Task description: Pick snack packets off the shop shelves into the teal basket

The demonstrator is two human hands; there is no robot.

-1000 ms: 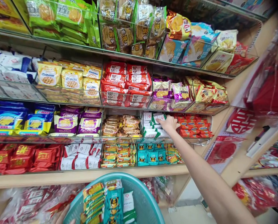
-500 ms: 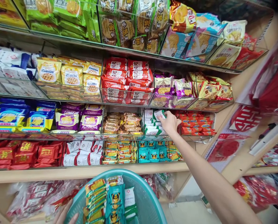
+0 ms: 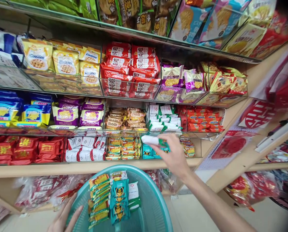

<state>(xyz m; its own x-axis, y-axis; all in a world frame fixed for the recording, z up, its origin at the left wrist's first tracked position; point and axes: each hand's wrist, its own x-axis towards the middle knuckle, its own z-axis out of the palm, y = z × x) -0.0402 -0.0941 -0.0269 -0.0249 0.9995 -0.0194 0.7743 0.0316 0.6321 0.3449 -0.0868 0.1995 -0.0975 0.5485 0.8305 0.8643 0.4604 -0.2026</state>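
My right hand (image 3: 174,156) pinches a small white-and-green snack packet (image 3: 150,140) between thumb and fingers, in front of the lower shelf. Behind and above it is the compartment of matching white-and-green packets (image 3: 164,119). Below stands a teal plastic basket (image 3: 155,206). Inside the basket lie a row of yellow-and-green packets (image 3: 99,199), several teal packets (image 3: 119,199) and a white-and-green packet (image 3: 133,195). At the basket's left side, my left hand (image 3: 65,214) grips the rim, its fingers over the edge and its palm partly out of frame.
Glass-fronted shelves (image 3: 134,98) hold packets sorted by kind: red (image 3: 118,69), orange-red (image 3: 204,120), brown (image 3: 125,119) and teal (image 3: 148,151). A wooden ledge (image 3: 49,170) runs behind the basket. Bagged red goods (image 3: 39,191) lie underneath. Red decorations (image 3: 257,114) hang at right.
My right hand has come out of the white-and-green compartment, down and slightly left, with a packet in it. The view has shifted and moved closer to the shelves. My left hand stays at the basket.
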